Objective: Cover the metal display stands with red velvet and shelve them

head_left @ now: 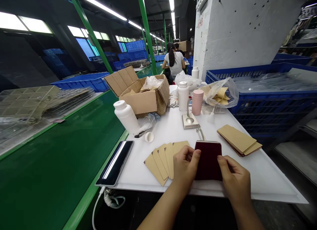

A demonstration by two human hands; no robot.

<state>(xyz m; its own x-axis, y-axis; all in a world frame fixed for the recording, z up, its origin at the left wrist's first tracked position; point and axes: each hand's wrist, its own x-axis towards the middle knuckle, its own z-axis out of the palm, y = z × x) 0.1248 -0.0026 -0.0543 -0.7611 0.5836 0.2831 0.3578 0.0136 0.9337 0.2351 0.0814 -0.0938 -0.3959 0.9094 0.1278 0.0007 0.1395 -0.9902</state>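
Note:
A dark red rectangular piece (pixel 208 160), possibly a leather-like cover, stands tilted on the white table (pixel 262 174), held between both hands. My left hand (pixel 185 165) grips its left edge, and my right hand (pixel 234 180) grips its right edge. The lower part of its sides is hidden by my fingers. To the left of my left hand, tan card sheets (pixel 160 160) lie fanned out in an overlapping row. A neat stack of similar tan sheets (pixel 239 141) lies to the right, beyond my right hand.
A black tablet or phone (pixel 115 163) with a cable lies at the table's left edge, beside a green conveyor belt (pixel 61 147). At the back are white plastic bottles (pixel 126 116), a small metal stand (pixel 190 121), a cardboard box (pixel 141 94) and a blue crate (pixel 272 98).

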